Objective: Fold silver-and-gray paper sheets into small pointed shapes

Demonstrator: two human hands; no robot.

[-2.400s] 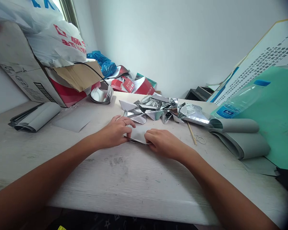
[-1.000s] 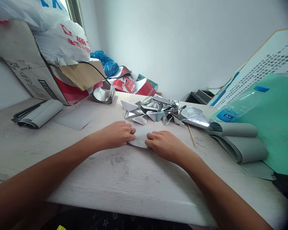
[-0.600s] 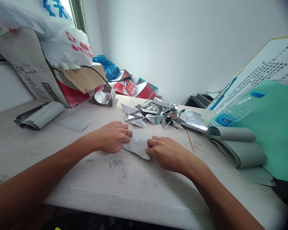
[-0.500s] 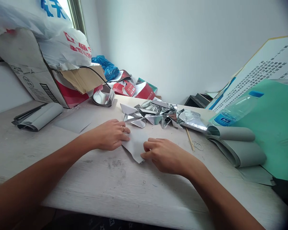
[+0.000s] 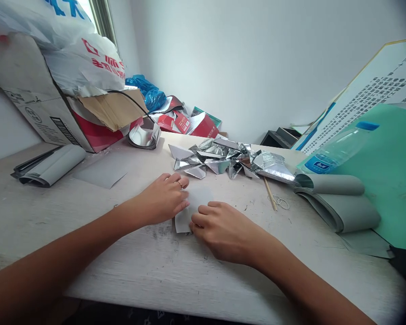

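Note:
A small light grey sheet of paper (image 5: 203, 196) lies on the table between my hands, partly hidden by my fingers. My left hand (image 5: 165, 198), with a ring on one finger, has its fingers curled onto the paper's left side. At the near right edge, the bent fingers of my right hand (image 5: 223, 230) pinch the same sheet. Just beyond the hands sits a heap of folded silver foil-paper pieces (image 5: 219, 160), with sharp triangular flaps. A flat grey sheet (image 5: 101, 174) rests off to the left.
A rolled grey stack (image 5: 50, 167) and a cardboard box (image 5: 37, 99) with plastic bags (image 5: 84, 63) stand at left. On the right are a folded grey sheet stack (image 5: 352, 212), a plastic bottle (image 5: 338, 151), a thin stick (image 5: 269, 194) and rubber bands (image 5: 281, 202).
Both hands have come slightly nearer to me, the right one also moving left. Between them the paper has turned, and its near edge now lies straighter. The view has shifted a little.

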